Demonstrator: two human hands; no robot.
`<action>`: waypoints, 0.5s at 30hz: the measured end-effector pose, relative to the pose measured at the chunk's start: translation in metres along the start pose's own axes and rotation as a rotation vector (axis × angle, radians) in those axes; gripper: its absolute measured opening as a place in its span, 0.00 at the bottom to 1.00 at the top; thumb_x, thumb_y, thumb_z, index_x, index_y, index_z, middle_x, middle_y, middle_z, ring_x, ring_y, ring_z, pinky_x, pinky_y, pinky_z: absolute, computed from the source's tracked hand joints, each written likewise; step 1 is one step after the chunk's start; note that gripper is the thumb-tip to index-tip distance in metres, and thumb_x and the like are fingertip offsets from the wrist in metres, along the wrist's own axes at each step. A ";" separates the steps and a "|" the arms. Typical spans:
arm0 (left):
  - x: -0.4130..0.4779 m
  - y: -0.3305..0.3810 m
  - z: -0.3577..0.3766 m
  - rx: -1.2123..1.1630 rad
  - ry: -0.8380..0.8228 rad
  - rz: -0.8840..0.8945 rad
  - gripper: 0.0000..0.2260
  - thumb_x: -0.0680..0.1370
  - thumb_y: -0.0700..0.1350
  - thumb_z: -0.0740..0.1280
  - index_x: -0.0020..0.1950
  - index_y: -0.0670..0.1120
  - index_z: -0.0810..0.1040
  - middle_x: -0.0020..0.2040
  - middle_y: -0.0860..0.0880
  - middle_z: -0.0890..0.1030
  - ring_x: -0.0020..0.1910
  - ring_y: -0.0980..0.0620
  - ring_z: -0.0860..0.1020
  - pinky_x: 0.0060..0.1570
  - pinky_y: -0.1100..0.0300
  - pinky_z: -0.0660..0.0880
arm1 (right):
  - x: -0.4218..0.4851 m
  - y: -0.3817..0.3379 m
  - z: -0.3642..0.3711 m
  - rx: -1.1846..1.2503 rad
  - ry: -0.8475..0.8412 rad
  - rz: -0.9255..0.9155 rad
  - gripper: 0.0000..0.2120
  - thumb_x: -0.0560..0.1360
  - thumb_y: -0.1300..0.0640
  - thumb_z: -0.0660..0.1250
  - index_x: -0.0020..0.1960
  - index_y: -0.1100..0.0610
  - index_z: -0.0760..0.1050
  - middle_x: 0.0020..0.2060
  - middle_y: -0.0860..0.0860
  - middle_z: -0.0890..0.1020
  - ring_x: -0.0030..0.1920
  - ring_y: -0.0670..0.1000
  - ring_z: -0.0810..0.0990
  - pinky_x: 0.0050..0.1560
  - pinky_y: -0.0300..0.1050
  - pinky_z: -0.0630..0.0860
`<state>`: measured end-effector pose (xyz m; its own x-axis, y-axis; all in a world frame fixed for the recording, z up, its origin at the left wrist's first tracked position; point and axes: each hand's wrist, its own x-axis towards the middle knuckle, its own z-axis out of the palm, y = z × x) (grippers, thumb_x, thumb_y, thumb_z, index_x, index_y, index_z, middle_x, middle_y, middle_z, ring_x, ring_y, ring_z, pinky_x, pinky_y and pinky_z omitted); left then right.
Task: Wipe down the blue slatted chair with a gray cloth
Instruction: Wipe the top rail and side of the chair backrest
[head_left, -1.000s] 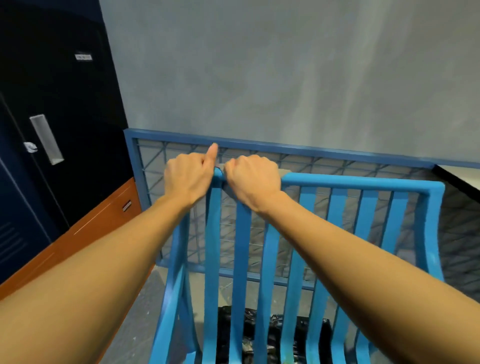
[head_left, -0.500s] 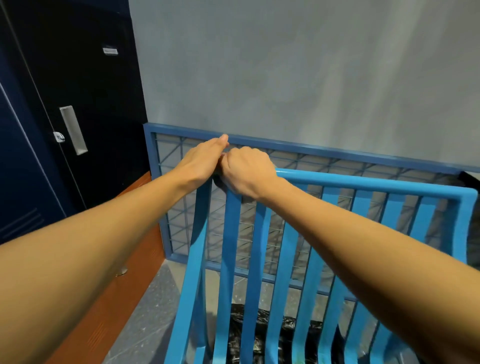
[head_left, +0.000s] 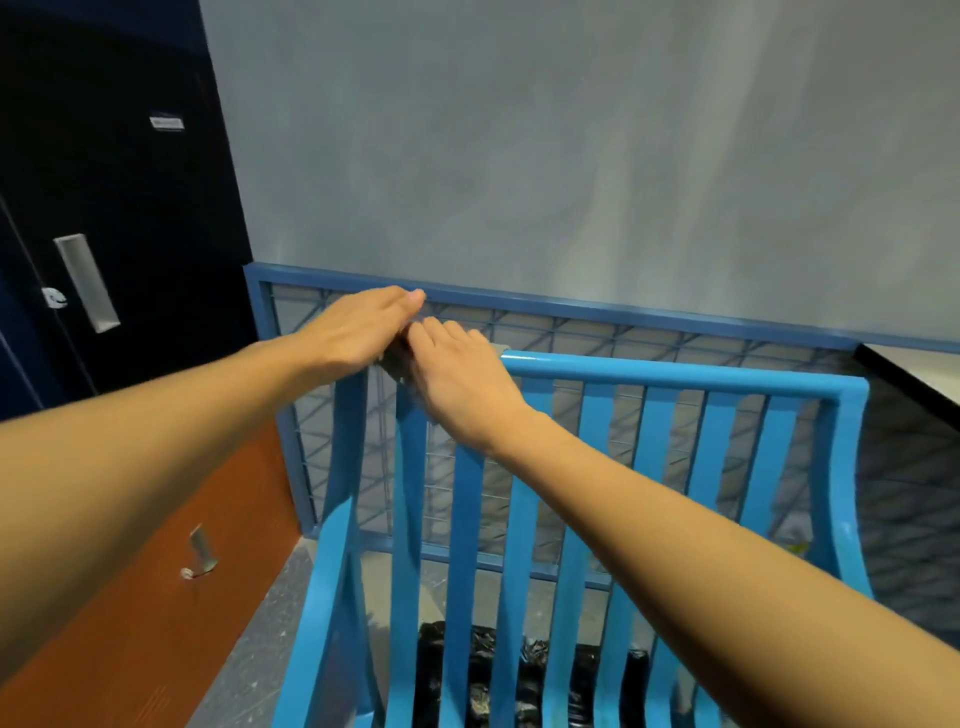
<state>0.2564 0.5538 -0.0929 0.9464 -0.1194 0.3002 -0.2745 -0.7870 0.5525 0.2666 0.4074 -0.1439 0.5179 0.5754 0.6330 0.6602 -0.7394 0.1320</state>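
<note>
At the bottom of the frame, closest of all, a crinkly black bag (head_left: 480, 675) lies on the floor and shows through the gaps in the blue slatted chair (head_left: 462, 519). An orange-brown cabinet (head_left: 156, 597) fills the lower left. Two bare arms reach up from the lower left and lower right and meet at the upper left corner of the chair back. The right hand (head_left: 457, 379) lies over the top rail with its fingers bent down, and its grip is closed on the gray cloth (head_left: 502, 349). A small pale bit of cloth pokes out on the rail just to the right of this hand, and a darker bit shows between the two hands. The left hand (head_left: 353, 327) touches the right one and lies flat over the corner of the chair, with a loose grip and nearly straight fingers. You cannot see how much cloth is under it. Behind the chair stands a blue wire frame (head_left: 623, 312). A bench (head_left: 919, 369) with a pale top pokes in at the right edge. Farthest away are a gray wall (head_left: 571, 156) and, at the upper left, a dark door (head_left: 130, 208) with a silver handle (head_left: 85, 280).
</note>
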 end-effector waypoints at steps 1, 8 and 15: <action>0.004 0.001 0.000 0.027 0.003 -0.011 0.24 0.84 0.56 0.49 0.58 0.41 0.77 0.57 0.44 0.79 0.57 0.44 0.75 0.57 0.52 0.67 | -0.004 0.005 -0.004 0.033 -0.002 0.017 0.08 0.76 0.56 0.62 0.51 0.60 0.73 0.44 0.57 0.78 0.42 0.60 0.75 0.40 0.51 0.65; 0.011 -0.006 0.027 0.376 0.046 0.065 0.27 0.83 0.59 0.49 0.32 0.45 0.69 0.31 0.47 0.73 0.35 0.44 0.73 0.39 0.52 0.67 | -0.061 0.060 -0.045 0.169 -0.025 0.134 0.07 0.79 0.55 0.62 0.54 0.58 0.72 0.45 0.51 0.75 0.42 0.50 0.68 0.44 0.47 0.63; 0.015 0.000 0.046 0.503 0.265 -0.009 0.31 0.82 0.62 0.45 0.39 0.48 0.81 0.33 0.47 0.77 0.36 0.47 0.75 0.39 0.55 0.63 | -0.046 0.058 -0.045 -0.006 -0.098 0.289 0.11 0.81 0.48 0.57 0.44 0.54 0.65 0.36 0.50 0.72 0.38 0.56 0.72 0.39 0.49 0.64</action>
<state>0.2783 0.5241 -0.1236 0.8552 -0.0065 0.5182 -0.0907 -0.9864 0.1373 0.2572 0.3224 -0.1311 0.7336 0.3718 0.5689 0.4749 -0.8792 -0.0378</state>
